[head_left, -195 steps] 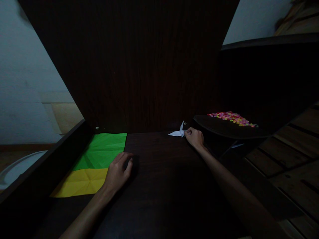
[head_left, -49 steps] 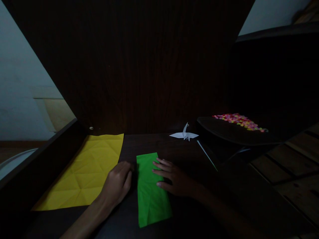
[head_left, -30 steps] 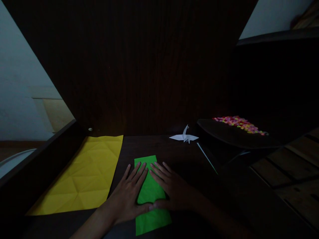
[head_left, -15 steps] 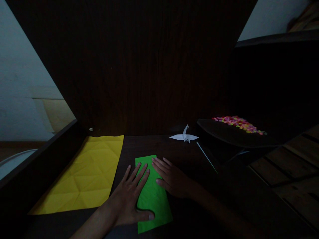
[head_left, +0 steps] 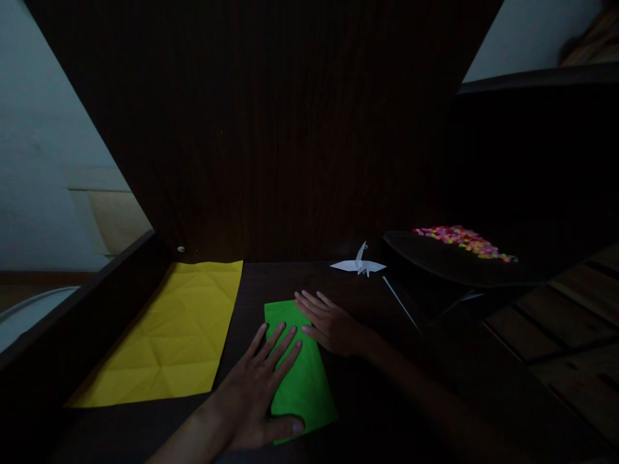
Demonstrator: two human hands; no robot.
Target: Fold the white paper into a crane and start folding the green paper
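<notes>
Since half a second ago the left hand (head_left: 261, 393) has slid nearer along the folded green paper (head_left: 300, 377), thumb now at its near edge; the right hand (head_left: 333, 325) has shifted slightly toward the paper's far end. Both hands lie flat, fingers spread and released, pressing the green paper onto the dark wooden table (head_left: 377, 412), gripping nothing. Creased yellow sheet (head_left: 159, 338) lies just left of it, apart. White paper crane (head_left: 358, 264) sits further back; beside it a dark tray (head_left: 435, 258) of multicoloured small pieces (head_left: 461, 238).
</notes>
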